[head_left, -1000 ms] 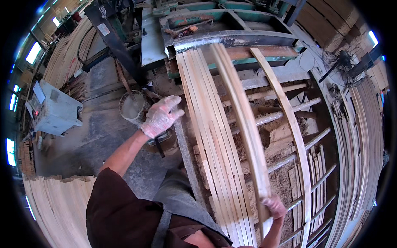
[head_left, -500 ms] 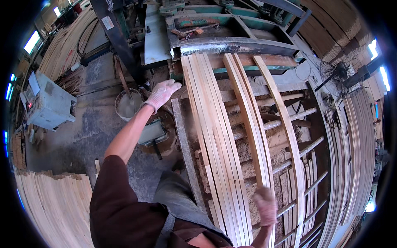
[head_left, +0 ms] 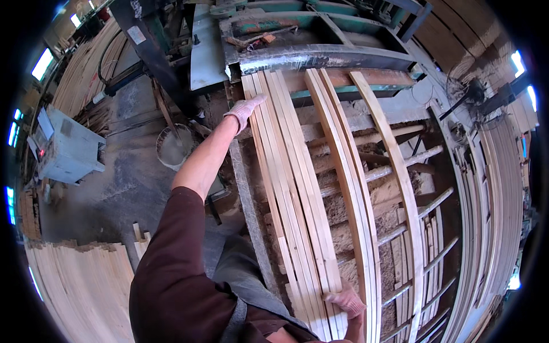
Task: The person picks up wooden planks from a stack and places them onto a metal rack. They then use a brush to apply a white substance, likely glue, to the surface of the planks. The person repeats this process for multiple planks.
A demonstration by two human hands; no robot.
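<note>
My left hand [head_left: 247,112], in a pale work glove, grips the far end of a row of long wooden strips [head_left: 289,188], its fingers reaching over the left edge. My right hand [head_left: 347,300], also gloved, is closed at the near end of the same row, against the right edge. A narrow gap runs between strips within this row. To its right lie a close pair of wooden strips [head_left: 346,160] and a single strip [head_left: 394,148], apart from the hands. All rest lengthwise across the metal bars of a rack [head_left: 426,208].
A metal machine frame [head_left: 320,59] stands across the far end of the strips. At left are a bucket [head_left: 173,150], a grey control box [head_left: 71,146] and stacked wood [head_left: 80,280]. More boards [head_left: 503,217] and a fan [head_left: 466,94] stand at right. Sawdust lies beneath the rack.
My left hand has moved right onto the strips' far end. My right hand has shifted left from the middle pair to the left row's edge. A gap has opened within that row.
</note>
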